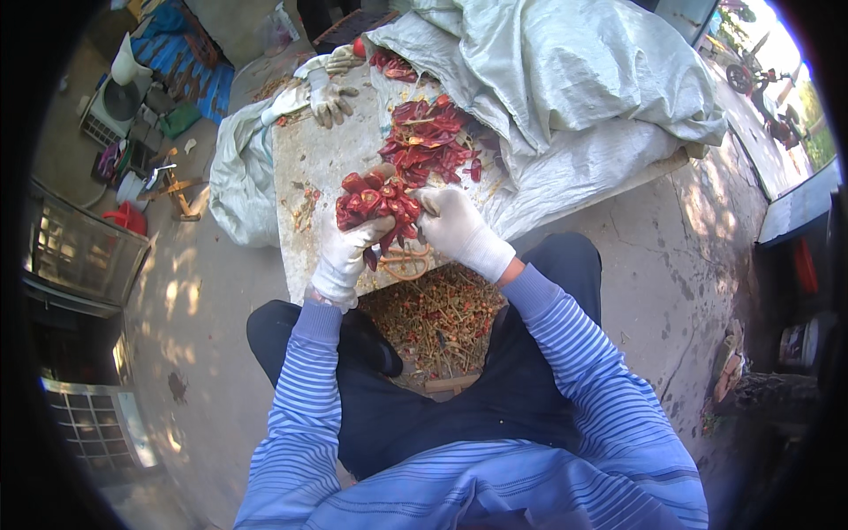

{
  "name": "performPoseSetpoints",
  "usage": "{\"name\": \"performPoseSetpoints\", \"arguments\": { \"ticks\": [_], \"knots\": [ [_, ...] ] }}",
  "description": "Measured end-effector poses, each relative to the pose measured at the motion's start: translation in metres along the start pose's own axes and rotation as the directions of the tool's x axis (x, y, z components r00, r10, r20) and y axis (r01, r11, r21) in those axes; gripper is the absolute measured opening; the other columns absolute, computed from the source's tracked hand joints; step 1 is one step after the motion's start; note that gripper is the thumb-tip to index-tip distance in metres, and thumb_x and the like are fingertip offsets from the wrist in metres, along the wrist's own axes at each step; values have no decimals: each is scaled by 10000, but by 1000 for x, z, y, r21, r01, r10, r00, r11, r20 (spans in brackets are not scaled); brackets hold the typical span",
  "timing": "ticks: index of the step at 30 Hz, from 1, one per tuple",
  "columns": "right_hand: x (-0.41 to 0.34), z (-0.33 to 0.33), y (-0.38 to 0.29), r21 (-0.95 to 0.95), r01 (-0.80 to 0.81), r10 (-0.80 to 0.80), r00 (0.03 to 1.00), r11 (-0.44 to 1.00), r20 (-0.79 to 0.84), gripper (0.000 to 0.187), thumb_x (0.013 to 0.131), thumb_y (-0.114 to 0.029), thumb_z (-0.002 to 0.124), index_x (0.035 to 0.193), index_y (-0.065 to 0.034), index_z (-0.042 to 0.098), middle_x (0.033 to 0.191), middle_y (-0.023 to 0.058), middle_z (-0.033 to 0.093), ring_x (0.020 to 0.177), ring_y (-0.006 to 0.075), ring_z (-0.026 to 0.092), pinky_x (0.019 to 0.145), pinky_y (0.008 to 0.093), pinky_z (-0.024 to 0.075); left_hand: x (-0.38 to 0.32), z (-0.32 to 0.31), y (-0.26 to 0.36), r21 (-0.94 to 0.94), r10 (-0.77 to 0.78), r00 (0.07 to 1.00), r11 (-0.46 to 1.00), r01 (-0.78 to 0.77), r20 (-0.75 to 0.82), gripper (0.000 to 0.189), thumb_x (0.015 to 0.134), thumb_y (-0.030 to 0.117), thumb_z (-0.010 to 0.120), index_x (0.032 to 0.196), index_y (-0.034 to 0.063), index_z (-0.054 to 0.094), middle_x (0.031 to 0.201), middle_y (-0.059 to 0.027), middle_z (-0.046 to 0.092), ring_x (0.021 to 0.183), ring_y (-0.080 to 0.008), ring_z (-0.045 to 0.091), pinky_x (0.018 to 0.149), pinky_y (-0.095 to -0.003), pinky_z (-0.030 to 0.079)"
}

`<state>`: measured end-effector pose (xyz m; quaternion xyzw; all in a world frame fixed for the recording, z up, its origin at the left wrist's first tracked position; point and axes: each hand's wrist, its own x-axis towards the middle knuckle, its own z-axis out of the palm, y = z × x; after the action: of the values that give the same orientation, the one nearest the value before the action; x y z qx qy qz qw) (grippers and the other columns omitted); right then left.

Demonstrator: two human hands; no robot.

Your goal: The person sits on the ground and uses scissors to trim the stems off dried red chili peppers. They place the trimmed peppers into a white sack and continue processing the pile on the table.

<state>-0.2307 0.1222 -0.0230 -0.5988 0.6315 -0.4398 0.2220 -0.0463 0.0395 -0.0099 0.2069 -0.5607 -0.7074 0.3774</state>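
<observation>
My left hand (348, 255), in a white knit glove, grips a bunch of dried red chillies (371, 202) over the near edge of the table. On the bunch's right side is my gloved right hand (454, 218), its thumb and fingers pinched at the outer chillies; what exactly lies between the fingertips is hidden. Just below the bunch, the orange loop handles of scissors (407, 264) show at the table edge, their blades out of sight. Beyond my hands, a loose pile of dried red chillies (427, 139) lies on the pale tabletop (311, 245).
A large white woven sack (583, 79) covers the table's right side; another sack (242, 179) hangs at the left. Spare work gloves (329, 103) lie at the far left corner. Stems and scraps (437, 318) heap between my knees. A small wooden stool (175, 192) stands left.
</observation>
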Motion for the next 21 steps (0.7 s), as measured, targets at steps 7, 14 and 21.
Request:
{"name": "performPoseSetpoints", "arguments": {
  "ticks": [7, 14, 21],
  "knots": [
    [-1, 5, 8, 45, 76, -74, 997, 996, -35, 184, 872, -49, 615, 1004, 59, 684, 856, 300, 678, 861, 405, 705, 730, 442, 537, -5, -7, -6, 54, -82, 987, 996, 75, 140, 516, 857, 19, 796, 1346, -48, 642, 1225, -87, 741, 1078, -169, 700, 954, -321, 547],
    [-1, 6, 9, 206, -190, 189, 982, 960, 26, 239, 910, -132, 654, 1078, 16, 738, 856, 275, 712, 794, 344, 749, 714, 403, 548, -5, -9, -11, 183, -16, 1000, 983, 13, 17, 320, 866, 20, 781, 1177, -27, 722, 1045, -69, 769, 920, -160, 730, 807, -300, 577],
    [-9, 10, 16, 39, -132, 125, 980, 990, 154, 253, 926, -194, 699, 1117, -44, 769, 942, 205, 763, 860, 314, 764, 803, 375, 577, -4, -22, 1, 265, 106, 992, 961, -83, -74, 288, 833, 48, 842, 1097, -24, 752, 908, -55, 770, 823, -122, 715, 727, -278, 572]
  ]
}}
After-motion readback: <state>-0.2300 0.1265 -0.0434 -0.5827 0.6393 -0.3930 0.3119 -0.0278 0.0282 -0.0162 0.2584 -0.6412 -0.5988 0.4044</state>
